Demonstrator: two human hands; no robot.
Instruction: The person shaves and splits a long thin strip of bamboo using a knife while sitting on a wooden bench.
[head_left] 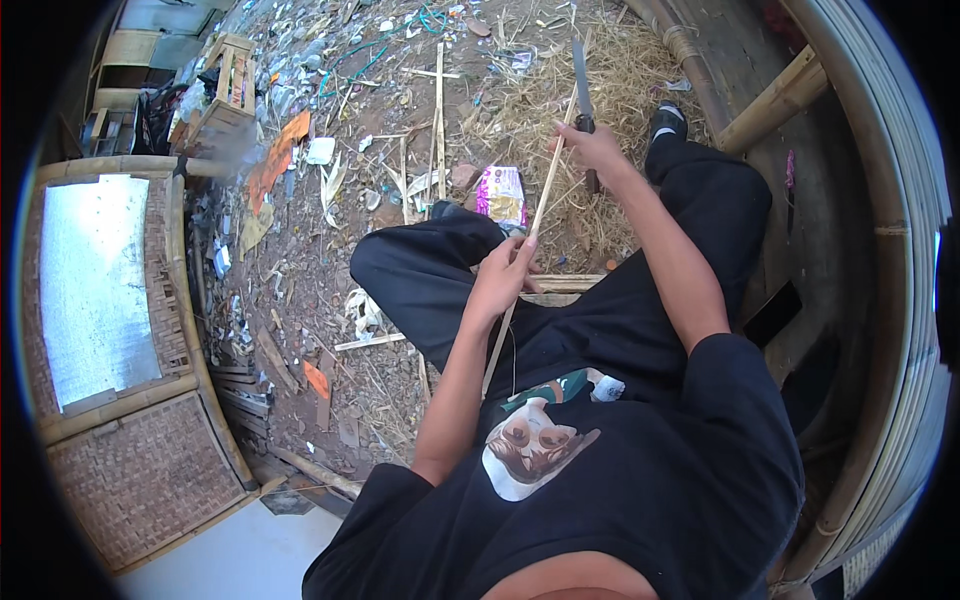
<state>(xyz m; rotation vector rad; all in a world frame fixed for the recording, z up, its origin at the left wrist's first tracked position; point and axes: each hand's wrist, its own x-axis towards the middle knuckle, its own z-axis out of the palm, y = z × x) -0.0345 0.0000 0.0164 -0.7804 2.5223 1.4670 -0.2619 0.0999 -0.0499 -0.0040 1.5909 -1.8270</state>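
A long, thin bamboo strip (546, 195) slants across in front of me, from near my lap up toward the straw-covered ground. My left hand (502, 277) is closed round its lower part, the thumb lying along it. In my right hand (597, 152) is a knife (581, 75), its dark handle in the grip and its long blade pointing away from me. The blade is just right of the strip's upper part. The fingertips of that hand are at the strip; whether they pinch it I cannot tell.
Bamboo sticks (439, 130) and litter lie on the dirt, with a pink and yellow packet (501, 197) between my legs. Straw (530, 105) covers the far ground. A bamboo-framed woven panel (150, 480) stands at left; a bamboo post (775, 100) is at right. A dark phone-like slab (773, 314) lies beside my right hip.
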